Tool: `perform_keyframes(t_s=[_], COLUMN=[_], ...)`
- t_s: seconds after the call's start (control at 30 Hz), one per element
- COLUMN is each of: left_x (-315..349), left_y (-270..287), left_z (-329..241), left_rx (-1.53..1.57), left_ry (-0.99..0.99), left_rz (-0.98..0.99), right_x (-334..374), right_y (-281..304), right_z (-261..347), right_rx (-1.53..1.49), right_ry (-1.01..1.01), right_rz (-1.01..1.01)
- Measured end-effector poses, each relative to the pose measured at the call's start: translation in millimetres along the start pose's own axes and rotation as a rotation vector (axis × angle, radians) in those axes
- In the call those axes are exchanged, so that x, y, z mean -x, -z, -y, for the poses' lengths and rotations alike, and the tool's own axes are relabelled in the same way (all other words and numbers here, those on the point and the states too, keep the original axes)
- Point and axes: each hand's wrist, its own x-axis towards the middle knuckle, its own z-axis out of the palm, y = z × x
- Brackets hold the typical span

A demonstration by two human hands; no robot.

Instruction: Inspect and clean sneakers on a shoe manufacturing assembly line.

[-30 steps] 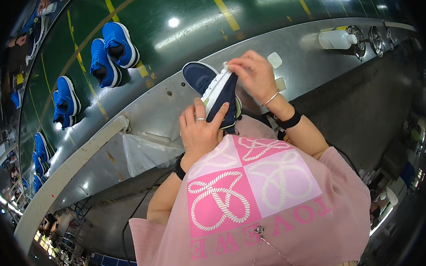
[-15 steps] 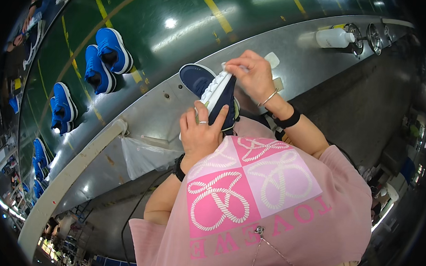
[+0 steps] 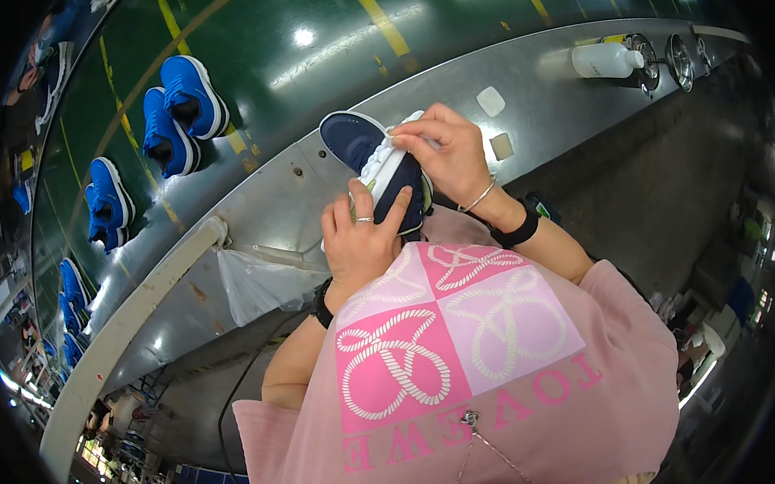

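My left hand (image 3: 357,240) grips a navy sneaker (image 3: 397,186) turned on its side, its white sole (image 3: 380,173) facing up and to the left. The fingers lie along the sole and the thumb presses on the navy upper. My right hand (image 3: 449,153) is closed in a pinch at the sole's edge, near its far end. Whatever sits between those fingertips is too small to make out. Another navy sneaker (image 3: 345,139) rests on the metal bench just beyond, partly hidden by the held one.
A whitish pad (image 3: 490,101) and a tan square pad (image 3: 501,146) lie on the bench (image 3: 544,101) to the right. Farther right is a white bottle (image 3: 606,61) beside metal wheels. Blue sneakers (image 3: 193,96) stand on the green surface (image 3: 276,26). A pale curved rail (image 3: 129,325) crosses at left.
My right hand has slid a little left and nearer along the sole edge, uncovering more of both pads. My left hand keeps its hold on the sneaker. The whole view has shifted slightly.
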Motion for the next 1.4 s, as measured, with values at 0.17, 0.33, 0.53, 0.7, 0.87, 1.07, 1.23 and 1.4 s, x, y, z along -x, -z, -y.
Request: perform_keyframes(t_s=[0.17, 0.33, 0.53, 0.7, 0.87, 1.07, 1.23, 1.4], left_x=[-4, -6, -10, -13, -15, -19, -23, -27], left_y=[-1, -4, -5, -8, -9, -11, -11, -13], left_z=[-1, -4, -4, -8, -9, -12, -14, -19], left_rx=[-0.023, 0.008, -0.017, -0.021, -0.04, -0.047, -0.025, -0.025], left_ry=[-0.01, 0.014, -0.008, -0.012, -0.023, -0.025, -0.02, -0.007], left_rz=[-0.022, -0.001, -0.012, 0.013, 0.009, 0.005, 0.003, 0.017], right_x=[-5, -1, -8, -4, -13, -5, -10, -7], right_y=[4, 3, 11, 14, 20, 19, 24, 25], right_z=[-7, -6, -20, -20, -21, -27, -24, -20], right_rx=[0.058, -0.027, 0.083, 0.045, 0.096, 0.043, 0.073, -0.014], right_ry=[-0.094, 0.095, -0.08, 0.089, -0.198, 0.025, -0.053, 0.1], right_rz=[-0.071, 0.051, -0.151, 0.03, -0.077, -0.05, -0.154, -0.025])
